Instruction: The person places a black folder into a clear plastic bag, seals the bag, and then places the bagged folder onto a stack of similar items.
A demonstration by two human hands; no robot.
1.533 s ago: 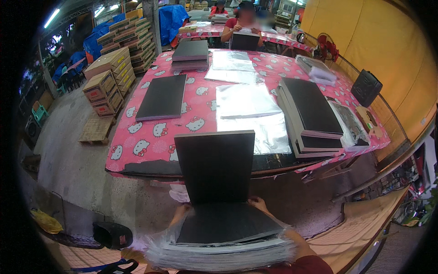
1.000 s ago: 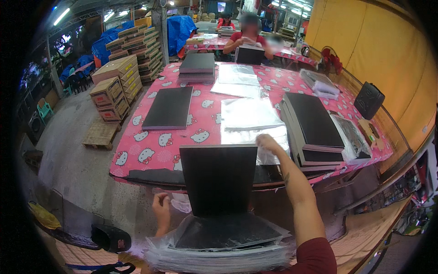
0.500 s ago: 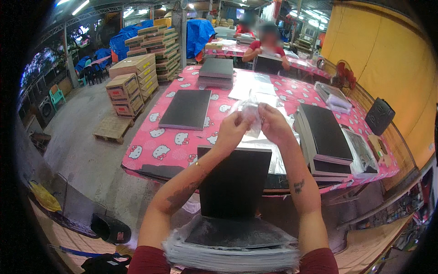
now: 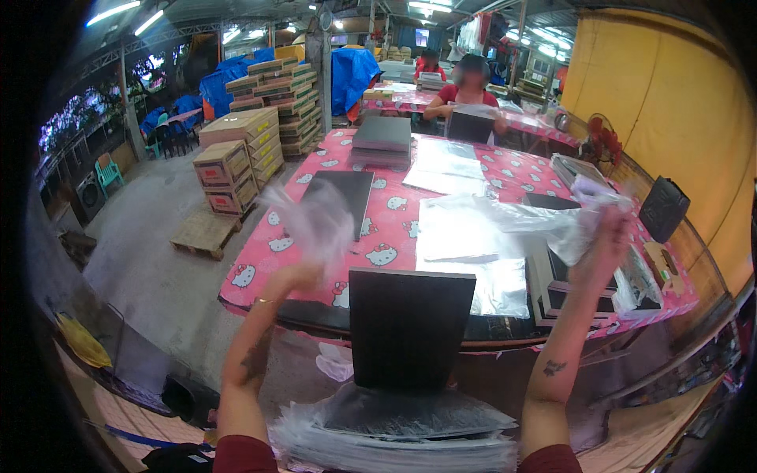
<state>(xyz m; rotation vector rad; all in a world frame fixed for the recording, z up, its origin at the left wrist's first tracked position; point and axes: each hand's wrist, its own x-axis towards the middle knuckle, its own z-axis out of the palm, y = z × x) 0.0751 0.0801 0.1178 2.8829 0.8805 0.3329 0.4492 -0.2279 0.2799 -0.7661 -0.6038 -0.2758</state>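
Film [image 4: 544, 221]: you are holding this thin, clear, crinkled sheet in your right hand [image 4: 603, 240], right of centre in the frame; it is trailing leftward from your fingers.
Second film [image 4: 315, 225]: this cloudy, bunched plastic is rising above your left hand [image 4: 300, 276], left of centre, and that hand appears to be holding it.
Black board [image 4: 410, 327]: it is standing upright at lower centre, below and between your hands and apart from both, showing a flat, matte, rectangular face.
Wrapped stack [image 4: 394, 451]: it is sitting just below that board at the bottom centre, its black top showing under wrinkled, ragged-edged plastic.
Table cover [image 4: 276, 264]: pink, cat-patterned sheeting is spreading across the middle of the frame.
Silvery sheets [image 4: 493, 288]: smooth, glossy plastic is lying right of centre, reflecting the light.
Board pile [image 4: 544, 292]: thick black boards with pale edges are lying at right, partly hidden by your right hand and its film.
Blur: motion is smearing your left fingers and both films; whether the two films are joining, you cannot tell.
Frame edge: your maroon sleeves [image 4: 246, 455] are being cut off at the bottom.
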